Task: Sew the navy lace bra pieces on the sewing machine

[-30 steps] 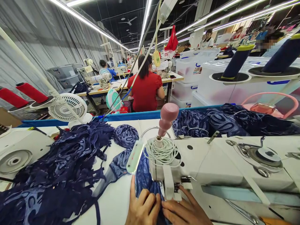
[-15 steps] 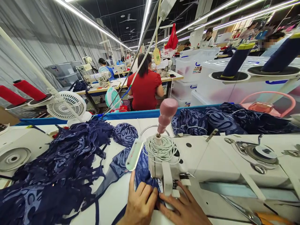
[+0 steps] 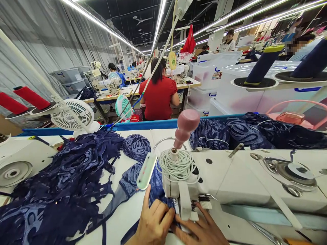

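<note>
My left hand (image 3: 154, 221) is on the navy lace fabric (image 3: 156, 182) just left of the sewing machine's needle area. Its index finger stretches forward, and the other fingers are curled down on the cloth at the presser foot (image 3: 176, 206). To the right, my right hand (image 3: 200, 226) lies low and flat with fingers spread, around the front of the sewing machine (image 3: 187, 194); some fingertips are hidden behind the machine head. The cloth under the needle is largely covered by my hands. A pale green strip (image 3: 146, 170) hangs on the machine's left side.
Cut navy lace pieces (image 3: 76, 177) are heaped on the left, near a white fan (image 3: 73, 114). Tied navy bundles (image 3: 237, 131) lie behind the machine. Scissors (image 3: 267, 233) rest at lower right. A pink-handled tool (image 3: 187, 122) stands on the machine. A person in red (image 3: 158, 98) sits ahead.
The view has shifted slightly, so the machine sits a little farther right and lower. My hands keep nearly the same pose on the cloth.
</note>
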The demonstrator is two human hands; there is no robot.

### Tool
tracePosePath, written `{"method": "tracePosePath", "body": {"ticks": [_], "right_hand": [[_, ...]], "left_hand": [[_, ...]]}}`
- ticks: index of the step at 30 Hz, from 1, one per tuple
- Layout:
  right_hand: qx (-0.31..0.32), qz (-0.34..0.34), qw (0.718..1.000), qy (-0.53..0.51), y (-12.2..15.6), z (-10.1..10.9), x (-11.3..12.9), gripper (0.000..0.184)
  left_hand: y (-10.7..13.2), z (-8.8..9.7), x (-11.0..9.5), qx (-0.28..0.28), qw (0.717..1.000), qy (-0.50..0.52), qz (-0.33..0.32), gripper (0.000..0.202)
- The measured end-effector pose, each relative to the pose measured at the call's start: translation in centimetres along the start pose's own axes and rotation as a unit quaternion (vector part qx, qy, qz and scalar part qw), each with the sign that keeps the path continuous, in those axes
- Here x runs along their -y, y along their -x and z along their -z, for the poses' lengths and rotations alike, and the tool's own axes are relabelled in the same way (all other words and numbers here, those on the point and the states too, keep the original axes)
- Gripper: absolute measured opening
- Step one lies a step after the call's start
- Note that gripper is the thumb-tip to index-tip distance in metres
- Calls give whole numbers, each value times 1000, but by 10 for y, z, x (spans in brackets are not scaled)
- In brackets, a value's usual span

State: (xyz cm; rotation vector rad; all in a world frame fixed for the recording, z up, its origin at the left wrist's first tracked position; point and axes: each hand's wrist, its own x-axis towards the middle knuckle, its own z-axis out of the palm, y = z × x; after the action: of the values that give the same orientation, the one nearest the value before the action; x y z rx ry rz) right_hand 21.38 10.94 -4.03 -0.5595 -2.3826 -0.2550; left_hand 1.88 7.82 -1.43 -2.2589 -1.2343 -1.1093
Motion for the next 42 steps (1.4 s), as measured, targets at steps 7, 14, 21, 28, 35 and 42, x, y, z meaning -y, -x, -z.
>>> {"method": "tracePosePath", "body": {"ticks": [7,14,21,28,35,42], "right_hand": [[118,16,993,2,-13,29,-9,38],[12,-13,1000,-4,-15,13,3,24],[13,-42,998,-47,-14,22,9,24],[47,-8,998,-30,-20,25,-5,34],[39,-43,995,-83,-25,30,-9,45],[55,-157,982,-85,-19,28,-2,33]], "left_hand": [[-7,4,11,82,997,1,14,29],[-7,9,2,39,998,-18,47,26],[6,5,6,82,992,56,81,27],[-5,5,12,104,993,19,43,27],[-12,6,14,101,995,-13,21,28],[-7,6,17,130,991,-12,15,38]]}}
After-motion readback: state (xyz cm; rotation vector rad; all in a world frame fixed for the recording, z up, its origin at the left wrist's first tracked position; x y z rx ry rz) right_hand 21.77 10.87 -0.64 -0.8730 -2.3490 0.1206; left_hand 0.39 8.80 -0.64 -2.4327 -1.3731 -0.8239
